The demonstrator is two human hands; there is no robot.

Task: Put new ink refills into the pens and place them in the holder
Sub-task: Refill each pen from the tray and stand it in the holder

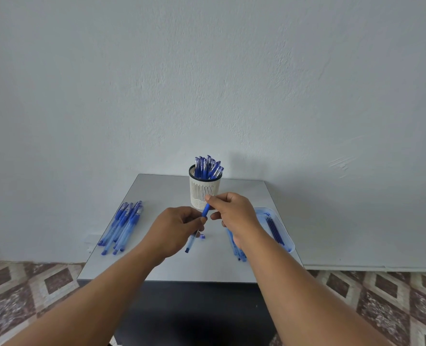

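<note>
A: Blue pen [199, 226] held above the grey surface [157, 191], between both hands. Long axis runs from lower left to upper right, tilted; blue grip end points up towards the holder [204, 193], capped tail end points down towards the near edge.

B: Hand states?

A: Left hand [179, 229]: fingers curled round the clear barrel at mid-length. Right hand [234, 213]: thumb and forefinger pinch the blue grip section at the upper end. Whether the tip is attached, cannot tell.

B: Holder?

A: White slotted cup with a dark rim, upright at the far middle of the surface, filled with capped blue pens standing cap-up, leaning slightly right.

B: Remaining stock?

A: Pile of pens [123, 227] lies left, long axes roughly parallel, running near-left to far-right. Clear tray [285, 236] sits right, holding dark refills [274, 229] lying lengthwise. More blue pieces [239, 253] lie beside the tray, partly hidden by the right wrist. Small blue part [202, 236] rests on the surface beneath the hands.
</note>
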